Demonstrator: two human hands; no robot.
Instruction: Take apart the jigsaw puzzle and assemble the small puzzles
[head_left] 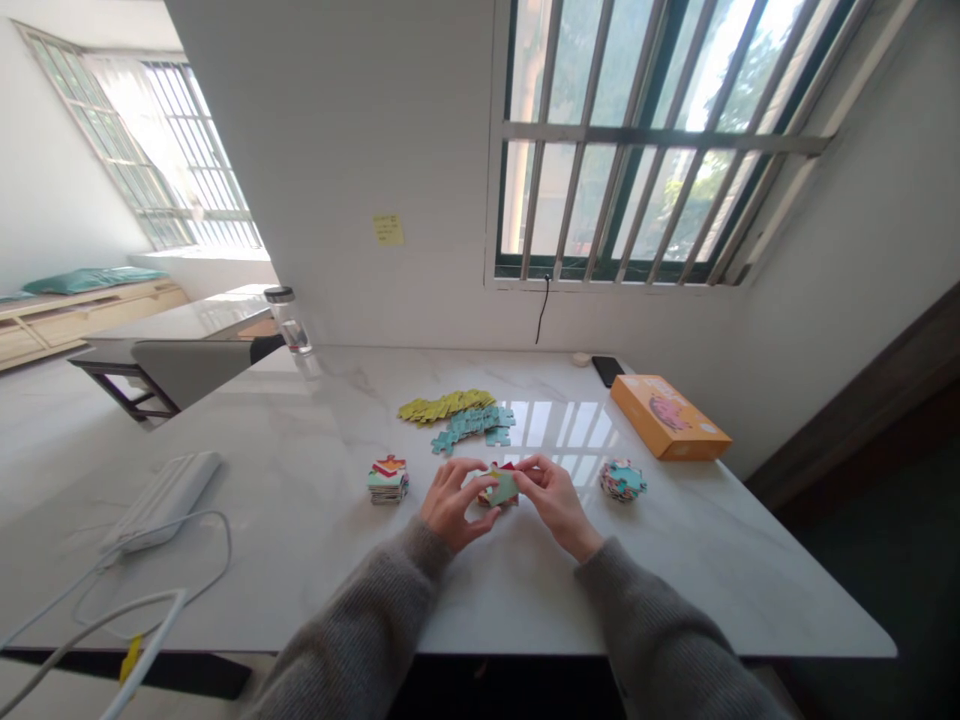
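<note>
- A barred window (pixel 652 140) fills the wall ahead, and a white marble-topped table (pixel 675 570) runs beneath it, with a white corded device (pixel 161 500) near its left side and a clear glass bottle (pixel 289 325) at its far left corner
- An orange cardboard box (pixel 670 417) lies toward the far right of the table, just beside a black phone (pixel 607 370)
- Grey knit sleeves (pixel 660 630) lead to both hands, which meet near the middle of the table
- The left hand (pixel 454 503) curves over the held jigsaw pieces (pixel 501 488) and grasps them with its fingertips, while the right hand (pixel 556 503) pinches them from the opposite side; neither hand is clenched or released
- Those pieces sit between the hands, a teal one on top with a red edge showing behind it; the hands hide whether they touch the table
- A squared stack of jigsaw pieces (pixel 388 480) stands left of the hands, and a looser heap of jigsaw pieces (pixel 622 480) lies to their right
- Yellow-green jigsaw pieces (pixel 446 405) and teal jigsaw pieces (pixel 472 427) lie in rows farther out
- A light fingertip pinch at the edges seems best here, leaving the tabs and notches visible and free
</note>
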